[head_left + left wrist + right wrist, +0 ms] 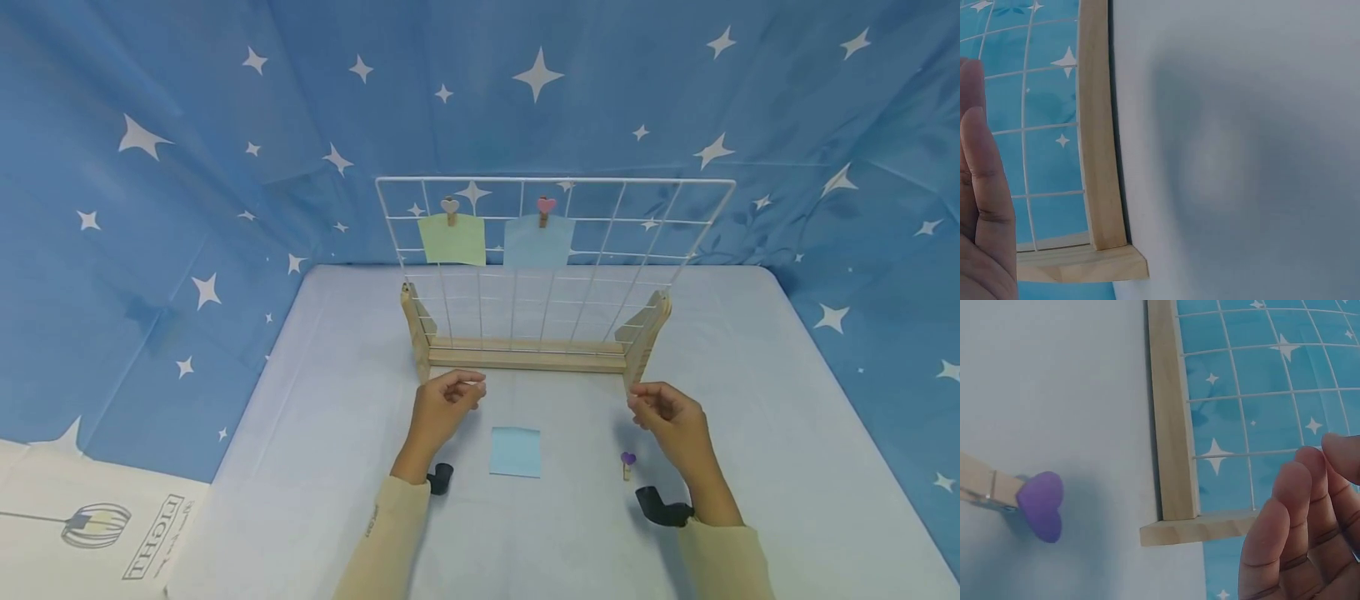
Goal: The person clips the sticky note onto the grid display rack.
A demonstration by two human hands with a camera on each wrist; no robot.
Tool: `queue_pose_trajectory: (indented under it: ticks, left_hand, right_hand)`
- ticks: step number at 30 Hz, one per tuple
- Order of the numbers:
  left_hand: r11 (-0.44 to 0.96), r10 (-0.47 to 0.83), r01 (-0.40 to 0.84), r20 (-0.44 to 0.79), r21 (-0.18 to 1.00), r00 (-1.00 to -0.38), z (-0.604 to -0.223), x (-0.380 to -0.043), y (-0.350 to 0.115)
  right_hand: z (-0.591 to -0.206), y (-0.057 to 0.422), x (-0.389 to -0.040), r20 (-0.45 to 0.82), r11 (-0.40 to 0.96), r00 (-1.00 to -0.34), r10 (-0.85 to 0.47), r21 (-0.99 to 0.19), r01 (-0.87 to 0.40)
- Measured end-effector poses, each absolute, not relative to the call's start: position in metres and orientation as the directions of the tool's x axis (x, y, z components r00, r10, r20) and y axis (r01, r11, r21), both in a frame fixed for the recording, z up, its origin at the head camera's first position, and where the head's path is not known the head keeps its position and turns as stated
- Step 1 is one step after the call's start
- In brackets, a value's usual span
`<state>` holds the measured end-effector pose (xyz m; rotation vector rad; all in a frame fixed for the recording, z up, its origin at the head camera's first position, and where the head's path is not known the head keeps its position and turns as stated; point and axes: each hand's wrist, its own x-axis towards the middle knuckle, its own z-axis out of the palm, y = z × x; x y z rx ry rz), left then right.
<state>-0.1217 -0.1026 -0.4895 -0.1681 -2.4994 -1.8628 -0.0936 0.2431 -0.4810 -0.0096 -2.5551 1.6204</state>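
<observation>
My left hand (447,408) hovers over the table, fingers loosely bent with nothing in them, left of a light-blue paper square (515,452) lying flat. To the right, my right hand (670,421) is raised near the stand's right foot, thumb close to the fingertips and no object between them. Below it lies a small wooden clothespin with a purple heart (627,459); its heart (1042,506) shows large in the right wrist view. Behind both hands stands a white wire grid (592,221). A green paper (454,240) and a blue paper (536,243) hang there from heart clothespins.
The grid rises from a wooden base (525,359) with a foot at each end. A white cloth covers the table (337,400). Blue star-patterned curtain (480,125) hangs behind and at both sides. A printed pale cloth (82,533) lies at the lower left.
</observation>
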Motion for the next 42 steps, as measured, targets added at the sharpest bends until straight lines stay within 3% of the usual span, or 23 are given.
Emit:
queue_pose_trajectory:
  ticks: [10, 23, 42]
  left_hand:
    - [0.355, 0.108, -0.004, -0.045, 0.935, -0.993, -0.501, -0.113, -0.097]
    - [0.460, 0.151, 0.025, -0.051, 0.887, -0.987, -0.512, -0.110, -0.095]
    - [0.567, 0.212, -0.044, -0.197, 0.823, -0.957, -0.518, -0.111, -0.096]
  right_hand:
    - [-0.493, 0.247, -0.084, -0.007, 0.436, -0.999, 0.044, -0.900, 0.025]
    - [-0.507, 0.255, -0.073, -0.114, 0.430, -0.993, 0.002, -0.897, 0.104]
    - [-0.513, 0.259, -0.066, -0.211, 0.497, -0.977, -0.008, -0.849, 0.180]
